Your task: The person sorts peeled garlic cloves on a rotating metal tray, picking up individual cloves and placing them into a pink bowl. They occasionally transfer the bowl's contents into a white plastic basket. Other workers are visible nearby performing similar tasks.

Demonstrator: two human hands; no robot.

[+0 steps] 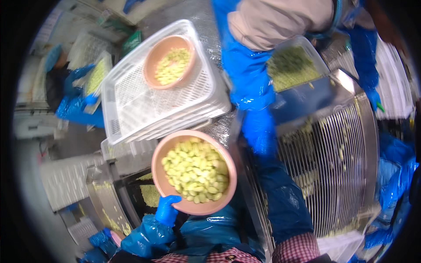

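My left hand [166,210], in a blue glove, grips the near left rim of a round pinkish-orange basin [233,175]. The basin is tilted a little toward me, and plump pale green beans [195,171] fill much of it. My right arm stretches forward along the left side of a slatted metal rack [346,171]. My right hand [258,129], gloved in blue, is blurred against another person's blue sleeve [247,74]. Its fingers cannot be made out, nor whether it holds anything.
Stacked white perforated crates [131,111] stand ahead at left, with a second bean basin [151,72] in the top one. Beyond the rack is a clear tub [322,63] of green pieces. Another worker [76,94] holds a tray at far left. A smaller slatted chute [107,197] lies at lower left.
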